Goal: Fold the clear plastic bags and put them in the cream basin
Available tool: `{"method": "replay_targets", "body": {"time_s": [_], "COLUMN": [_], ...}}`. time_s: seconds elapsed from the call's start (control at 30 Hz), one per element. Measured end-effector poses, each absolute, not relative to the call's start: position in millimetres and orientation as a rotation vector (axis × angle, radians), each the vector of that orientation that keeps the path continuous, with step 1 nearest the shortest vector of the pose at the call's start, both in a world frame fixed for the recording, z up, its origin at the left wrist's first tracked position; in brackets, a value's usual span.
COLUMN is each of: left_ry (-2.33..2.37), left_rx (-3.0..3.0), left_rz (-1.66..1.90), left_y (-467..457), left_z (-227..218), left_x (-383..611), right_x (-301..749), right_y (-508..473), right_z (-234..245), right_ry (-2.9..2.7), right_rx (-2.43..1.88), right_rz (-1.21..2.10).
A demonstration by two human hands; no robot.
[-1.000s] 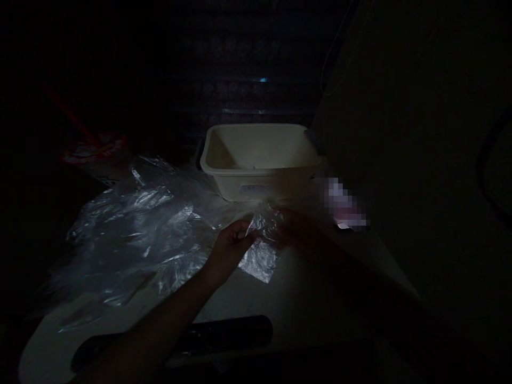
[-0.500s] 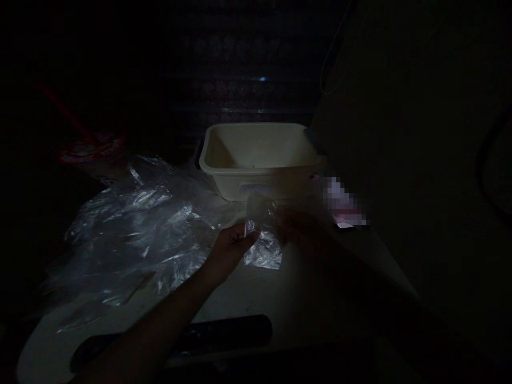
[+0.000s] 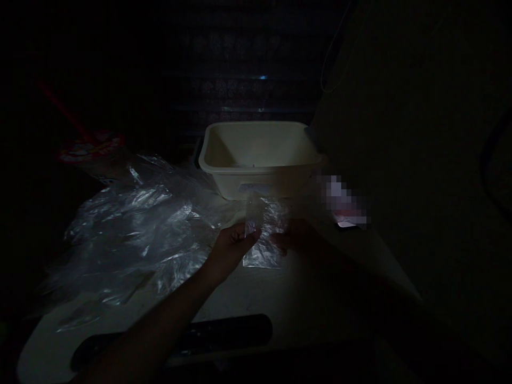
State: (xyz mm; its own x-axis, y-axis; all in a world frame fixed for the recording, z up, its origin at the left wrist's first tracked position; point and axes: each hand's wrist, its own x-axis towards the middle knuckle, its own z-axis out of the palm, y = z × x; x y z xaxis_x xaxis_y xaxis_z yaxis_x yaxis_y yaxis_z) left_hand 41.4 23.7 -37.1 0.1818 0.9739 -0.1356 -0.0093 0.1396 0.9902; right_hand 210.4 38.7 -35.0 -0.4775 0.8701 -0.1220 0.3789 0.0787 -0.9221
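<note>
In the dim head view, a small clear plastic bag is held in front of me over the pale table. My left hand pinches its left edge, thumb on top. On the other side, my right hand grips the bag's right edge between thumb and fingers; much of this hand lies in shadow. Just beyond the bag stands a cream plastic basin with a label on its front. To the left of my left hand spreads a loose heap of clear plastic bags.
A cup with a red patterned lid and red straw stands at the far left. A blurred-out phone-like object lies right of the basin. Near the table's front edge is a long dark slot.
My right hand has come in onto the bag's right side, and the bag looks spread wider at the top. My left hand keeps its place.
</note>
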Motion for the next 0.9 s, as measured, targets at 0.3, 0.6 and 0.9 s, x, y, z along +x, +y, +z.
{"method": "replay_targets", "body": {"time_s": [0.3, 0.6, 0.9], "left_ry": [1.095, 1.002, 0.940], "left_rx": [1.230, 1.182, 1.069], "left_rz": [0.928, 0.949, 0.968], "left_y": [25.5, 25.4, 25.7], "left_z": [-44.9, -46.2, -52.8], "left_x": [36.5, 36.4, 34.0], "right_x": [207.0, 209.6, 210.0], "right_y": [37.8, 36.7, 38.9], "right_z": [-34.0, -35.0, -37.0], "right_ry": [-1.762, -1.791, -1.729], "right_rx": [-1.173, -1.156, -1.104], "right_rz": [1.421, 1.422, 1.473]}}
